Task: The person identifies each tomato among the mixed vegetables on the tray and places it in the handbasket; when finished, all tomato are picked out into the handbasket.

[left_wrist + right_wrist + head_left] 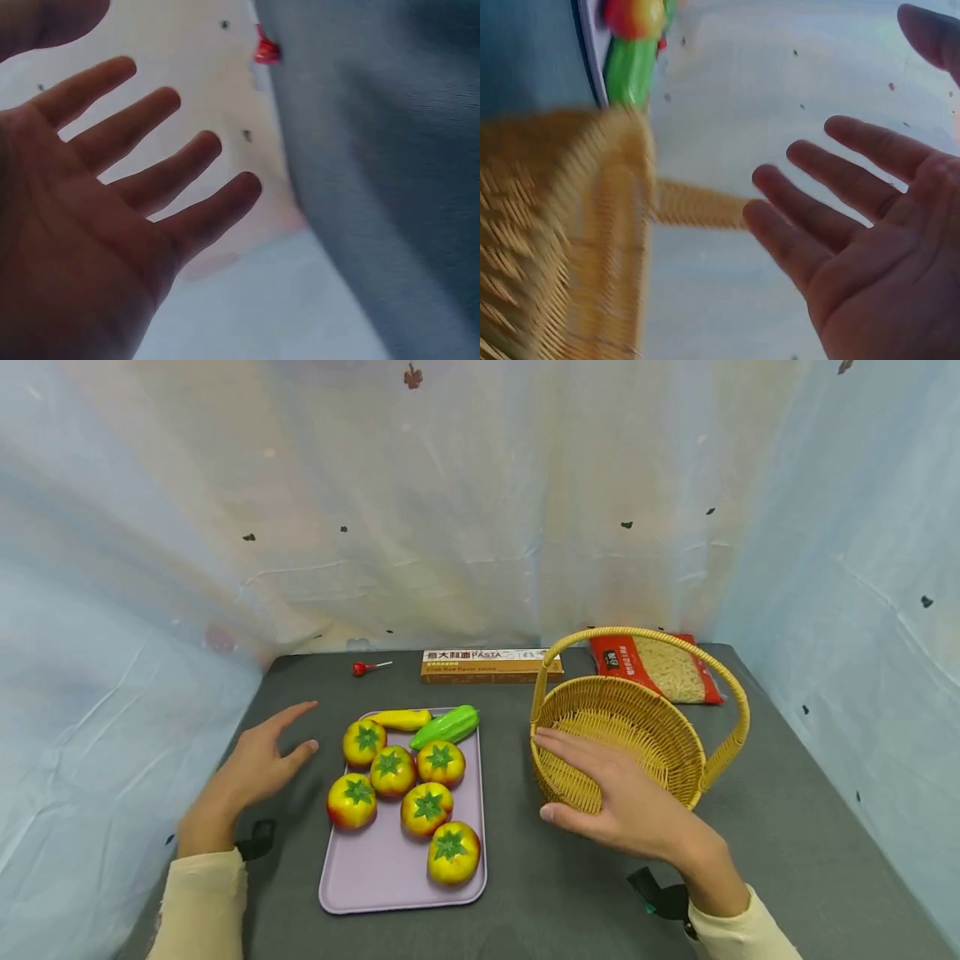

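My left hand (255,766) hovers left of the lilac tray (367,877), its fingers spread and holding nothing. In the left wrist view its palm (82,240) faces the camera with the fingers apart. On the tray lie several yellow-red persimmons (453,853) with green leafy tops, a yellow elongated vegetable (401,720) and a green ridged one (447,727). My right hand (630,797) is held over the near left side of the wicker basket (678,735), fingers extended. The right wrist view shows that palm (907,262) bare beside the basket's rim (630,142). Nothing is visible inside the basket.
Along the table's back edge stand a pasta box (491,667) and, behind the basket's arched handle (738,693), a red bag of pasta (667,668). A small red item with a thin metal shaft (362,668) lies at the back left. Curtains surround the grey table (517,910).
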A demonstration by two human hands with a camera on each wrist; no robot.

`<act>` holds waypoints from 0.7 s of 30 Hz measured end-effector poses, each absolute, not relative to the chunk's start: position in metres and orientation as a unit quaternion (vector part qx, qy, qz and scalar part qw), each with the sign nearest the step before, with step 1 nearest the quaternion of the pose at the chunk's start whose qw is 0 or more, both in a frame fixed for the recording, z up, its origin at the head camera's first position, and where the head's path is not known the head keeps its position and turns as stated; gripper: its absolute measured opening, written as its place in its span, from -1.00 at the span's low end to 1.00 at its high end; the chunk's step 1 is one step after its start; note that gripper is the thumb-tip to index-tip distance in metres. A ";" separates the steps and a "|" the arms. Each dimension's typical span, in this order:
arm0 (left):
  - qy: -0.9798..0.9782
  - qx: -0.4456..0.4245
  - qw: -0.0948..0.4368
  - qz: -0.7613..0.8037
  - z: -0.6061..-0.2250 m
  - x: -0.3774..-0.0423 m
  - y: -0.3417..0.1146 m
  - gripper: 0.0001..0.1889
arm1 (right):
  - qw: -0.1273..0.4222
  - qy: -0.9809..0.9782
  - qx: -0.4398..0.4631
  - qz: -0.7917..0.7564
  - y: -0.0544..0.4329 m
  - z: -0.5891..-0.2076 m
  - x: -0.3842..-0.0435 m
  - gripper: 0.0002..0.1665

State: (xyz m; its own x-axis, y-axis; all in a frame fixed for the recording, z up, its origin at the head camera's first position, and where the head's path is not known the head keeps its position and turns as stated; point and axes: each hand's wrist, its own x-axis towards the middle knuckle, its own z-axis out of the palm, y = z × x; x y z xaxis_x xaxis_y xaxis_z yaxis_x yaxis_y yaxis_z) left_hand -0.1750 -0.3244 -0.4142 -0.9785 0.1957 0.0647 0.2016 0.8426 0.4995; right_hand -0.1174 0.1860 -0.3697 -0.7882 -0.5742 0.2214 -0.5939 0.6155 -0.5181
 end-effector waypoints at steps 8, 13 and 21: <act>-0.961 -0.105 -0.070 -0.245 -0.451 -0.193 -0.325 -0.29 | -0.097 -0.859 0.341 0.370 0.156 -0.410 -0.104 -0.14; -0.963 -0.099 -0.101 -0.230 -0.458 -0.201 -0.319 -0.27 | -0.149 -0.841 0.345 0.388 0.139 -0.428 -0.106 -0.13; -0.962 -0.089 -0.136 -0.219 -0.456 -0.208 -0.311 -0.21 | -0.163 -0.818 0.391 0.389 0.114 -0.450 -0.117 -0.14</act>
State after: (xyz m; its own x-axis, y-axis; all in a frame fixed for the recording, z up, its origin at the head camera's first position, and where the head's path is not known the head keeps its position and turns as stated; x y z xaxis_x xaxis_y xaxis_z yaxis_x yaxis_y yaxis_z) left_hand -0.2084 -0.3106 -0.4563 -0.9469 0.2314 -0.2233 0.1121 0.8884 0.4453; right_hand -0.1172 0.1145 -0.4502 -0.6406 -0.7669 0.0381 -0.5130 0.3906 -0.7644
